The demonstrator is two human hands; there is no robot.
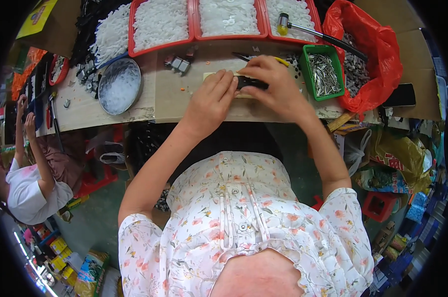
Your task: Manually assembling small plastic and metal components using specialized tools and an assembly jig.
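Observation:
Both my hands meet over the workbench around a small black oblong part (253, 82). My right hand (272, 81) grips its right end between thumb and fingers. My left hand (215, 96) has its fingers pressed together over the left end, which they hide. Under the hands lies a pale flat block or board (207, 76), mostly covered. Just beyond my right hand lies a pair of pliers (278, 60) with yellow on its handles. A green basket (307, 79) of small metal pins or screws stands to the right of it.
Red trays (195, 34) of white plastic parts line the back. A hammer (308, 30) lies across them toward a red plastic bag (395, 59). At left are a metal bowl (139, 91) and small metal parts (178, 64). A co-worker (36, 188) sits far left; a phone (401, 95) lies right.

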